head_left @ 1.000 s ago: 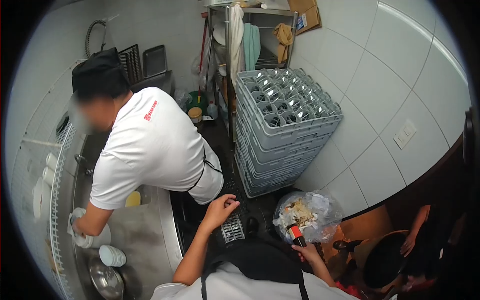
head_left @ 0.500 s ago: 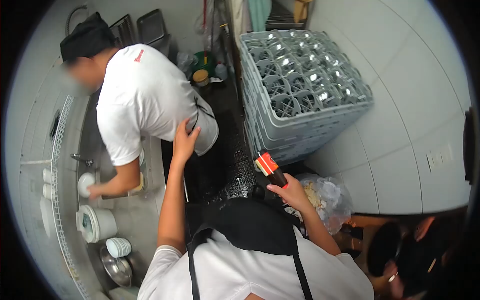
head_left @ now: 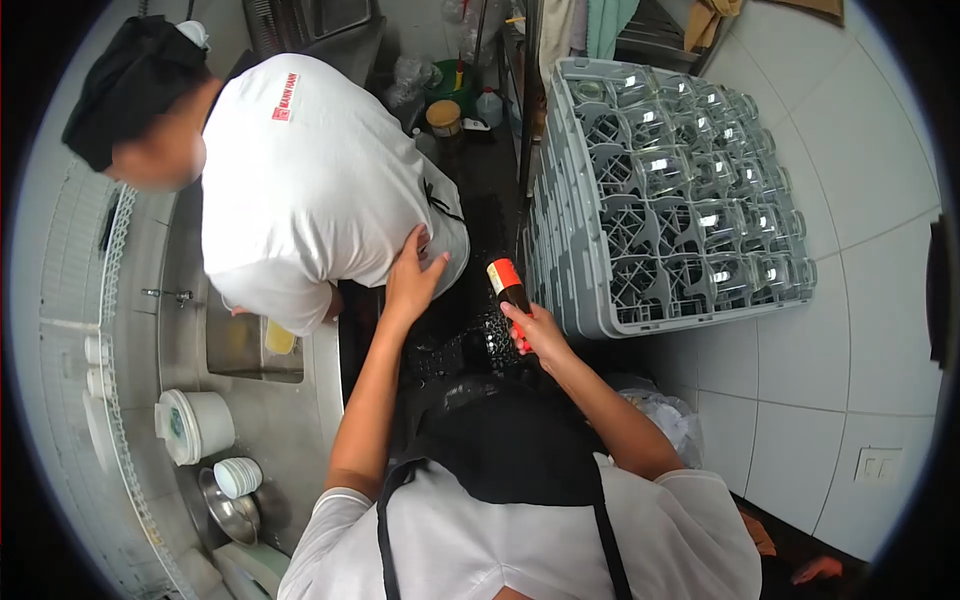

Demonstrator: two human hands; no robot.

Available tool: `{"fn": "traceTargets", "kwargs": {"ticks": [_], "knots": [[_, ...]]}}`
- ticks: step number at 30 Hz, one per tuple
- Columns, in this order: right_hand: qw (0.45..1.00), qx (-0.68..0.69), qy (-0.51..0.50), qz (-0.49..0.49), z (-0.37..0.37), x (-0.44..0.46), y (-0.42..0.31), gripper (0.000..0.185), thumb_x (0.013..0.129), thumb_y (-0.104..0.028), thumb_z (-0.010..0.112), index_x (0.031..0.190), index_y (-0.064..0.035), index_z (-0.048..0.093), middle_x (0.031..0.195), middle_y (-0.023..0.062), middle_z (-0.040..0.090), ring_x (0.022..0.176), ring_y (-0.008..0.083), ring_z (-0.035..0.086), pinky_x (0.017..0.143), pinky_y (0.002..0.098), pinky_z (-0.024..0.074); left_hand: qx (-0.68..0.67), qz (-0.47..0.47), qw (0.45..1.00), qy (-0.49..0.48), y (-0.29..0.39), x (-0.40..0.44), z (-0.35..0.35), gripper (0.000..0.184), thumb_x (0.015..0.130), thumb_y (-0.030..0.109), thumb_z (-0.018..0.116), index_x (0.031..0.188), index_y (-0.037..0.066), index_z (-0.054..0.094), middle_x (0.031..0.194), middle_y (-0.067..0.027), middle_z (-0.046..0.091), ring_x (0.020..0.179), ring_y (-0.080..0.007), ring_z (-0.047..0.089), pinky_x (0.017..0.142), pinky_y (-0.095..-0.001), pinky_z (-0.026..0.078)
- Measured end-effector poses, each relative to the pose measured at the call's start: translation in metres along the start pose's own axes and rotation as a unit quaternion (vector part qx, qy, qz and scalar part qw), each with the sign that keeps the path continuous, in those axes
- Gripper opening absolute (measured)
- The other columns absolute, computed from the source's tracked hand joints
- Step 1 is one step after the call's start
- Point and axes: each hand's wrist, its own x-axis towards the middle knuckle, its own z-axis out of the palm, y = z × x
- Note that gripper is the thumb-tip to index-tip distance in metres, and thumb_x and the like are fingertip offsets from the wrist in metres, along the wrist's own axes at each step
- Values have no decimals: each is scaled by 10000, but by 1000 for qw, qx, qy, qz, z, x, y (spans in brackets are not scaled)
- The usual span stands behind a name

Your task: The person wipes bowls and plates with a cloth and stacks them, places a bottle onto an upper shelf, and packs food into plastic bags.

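Note:
My left hand (head_left: 412, 283) reaches forward with fingers spread, resting against or just beside the lower back of a co-worker's white shirt (head_left: 320, 180); exact contact is hard to tell. In my right hand (head_left: 542, 338) is a dark bottle (head_left: 513, 290) with a red-orange and pale label, gripped near its red-tipped end. The bottle points away from me, above the dark wet floor mat. To its right stands a tall grey glass rack (head_left: 580, 270) with drinking glasses (head_left: 720, 225) in many of its compartments.
On the left, a steel counter holds a sink (head_left: 255, 345), a white tub (head_left: 205, 425), stacked white bowls (head_left: 238, 477) and a metal bowl (head_left: 236, 515). The co-worker bends over the sink. A plastic bag (head_left: 668, 415) sits by the wall. A green bucket (head_left: 455, 90) stands at the back.
My view has moved forward to the rack and co-worker. The co-worker now leans lower, their arm mostly hidden. My right hand has carried the bottle forward; my left stays at their back.

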Motion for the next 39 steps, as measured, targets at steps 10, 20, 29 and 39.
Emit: {"fn": "traceTargets", "kwargs": {"ticks": [10, 20, 29, 39], "knots": [[980, -174, 97, 5, 7, 34, -4, 490, 906, -510, 709, 1068, -70, 571, 675, 23, 577, 513, 130, 553, 459, 288, 446, -180, -51, 972, -139, -39, 19, 17, 769, 942, 224, 709, 1546, 13, 282, 1452, -222, 478, 1180, -276, 583, 987, -388, 496], [875, -451, 165, 51, -93, -37, 143, 646, 831, -646, 679, 1160, -91, 672, 976, 187, 721, 952, 375, 694, 817, 473, 532, -130, -56, 953, -268, -121, 43, 33, 645, 970, 194, 674, 1507, 4, 372, 1480, -230, 469, 1240, -286, 579, 1049, -350, 440], [848, -210, 251, 417, -46, -129, 380, 511, 903, -500, 598, 725, -41, 736, 678, 144, 707, 656, 274, 720, 641, 412, 570, -50, 36, 968, -245, -90, 100, 36, 564, 959, 228, 682, 1436, 0, 486, 1425, -218, 542, 1191, -297, 629, 999, -376, 493], [902, 81, 228, 358, 36, -106, 366, 300, 940, -396, 613, 878, -119, 708, 768, 70, 673, 675, 193, 652, 627, 346, 542, -84, 116, 942, -303, -83, 132, 58, 356, 991, 180, 647, 1279, -27, 616, 1167, -132, 697, 1066, -186, 651, 969, -322, 486]]}}
